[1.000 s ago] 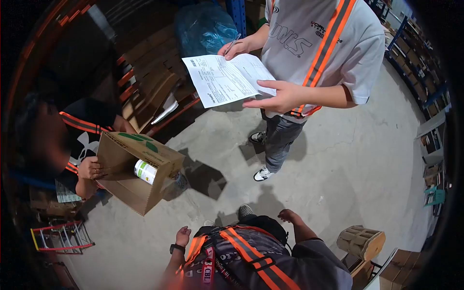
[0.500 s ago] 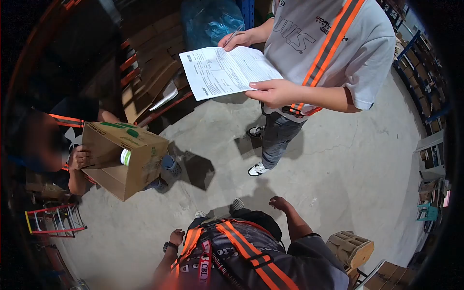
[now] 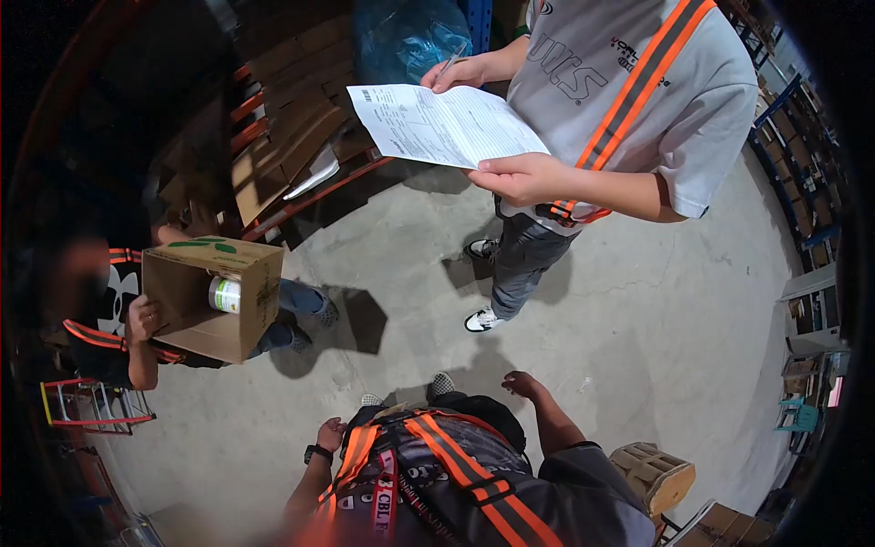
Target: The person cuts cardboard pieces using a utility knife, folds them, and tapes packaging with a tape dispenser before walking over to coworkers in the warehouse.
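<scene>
At the lower left, my left hand [image 3: 331, 434] hangs beside my body, loosely open and empty, with a dark watch on the wrist. My right hand [image 3: 521, 384] is out over the floor to the right, its fingers loosely apart and nothing in them. Neither hand touches an object. Ahead, a person in a grey shirt holds a white printed sheet [image 3: 447, 123] in both hands, with a pen [image 3: 448, 64] in one. At the left, another person holds a cardboard box [image 3: 260, 296] tilted with its opening facing me; a white and green can [image 3: 224, 294] lies inside.
A blue plastic bag [image 3: 410, 41] and flattened cardboard [image 3: 283, 159] are at the upper left. A red and yellow ladder-like frame [image 3: 96, 403] is at the left. A brown drum-shaped object [image 3: 653, 476] stands lower right. Shelves [image 3: 791, 150] line the right side.
The box has shifted left and turned, and its holder stands more upright with legs now showing. The sheet has tilted flatter and moved slightly right. My hands stay empty.
</scene>
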Motion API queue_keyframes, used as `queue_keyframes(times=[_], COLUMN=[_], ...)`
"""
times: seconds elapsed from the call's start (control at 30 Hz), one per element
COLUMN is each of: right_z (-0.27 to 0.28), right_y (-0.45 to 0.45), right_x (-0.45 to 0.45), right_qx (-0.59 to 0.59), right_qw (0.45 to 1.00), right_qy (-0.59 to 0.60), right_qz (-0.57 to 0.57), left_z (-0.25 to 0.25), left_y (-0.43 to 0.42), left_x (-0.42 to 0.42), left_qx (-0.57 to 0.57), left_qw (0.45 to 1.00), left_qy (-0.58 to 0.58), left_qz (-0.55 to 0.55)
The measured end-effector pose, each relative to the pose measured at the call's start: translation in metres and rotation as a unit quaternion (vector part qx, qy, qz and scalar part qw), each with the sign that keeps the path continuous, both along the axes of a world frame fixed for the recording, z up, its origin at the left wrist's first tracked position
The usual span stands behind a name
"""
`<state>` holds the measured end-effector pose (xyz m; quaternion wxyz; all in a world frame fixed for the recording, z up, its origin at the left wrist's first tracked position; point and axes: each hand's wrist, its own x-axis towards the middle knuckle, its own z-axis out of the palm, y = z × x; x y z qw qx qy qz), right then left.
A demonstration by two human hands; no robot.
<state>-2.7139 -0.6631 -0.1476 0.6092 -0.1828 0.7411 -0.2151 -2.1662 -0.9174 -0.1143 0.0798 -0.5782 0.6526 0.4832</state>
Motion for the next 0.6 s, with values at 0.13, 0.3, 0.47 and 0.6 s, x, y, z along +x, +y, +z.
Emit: queue_keyframes(times=[0.13,0.3,0.47,0.6], right_z=[0.005,0.015,0.012,0.015], right_y=[-0.003,-0.004,-0.004,-0.003], right_x=[-0.004,-0.005,-0.005,-0.003], right_qx=[0.011,0.031,0.038,0.036], right_qw=[1.000,0.999,0.999,0.999], right_qy=[0.009,0.011,0.000,0.007], right_qz=[0.008,0.008,-0.003,-0.001], left_z=[0.037,0.032,-0.050,-0.054], left_y=[0.009,0.009,-0.007,-0.007], left_x=[-0.017,-0.018,0.017,0.020], left_qx=[0.044,0.123,0.203,0.231], left_qw=[0.998,0.965,0.934,0.922], left_qy=[0.006,0.110,0.136,0.127], left_qz=[0.040,0.201,0.262,0.282])
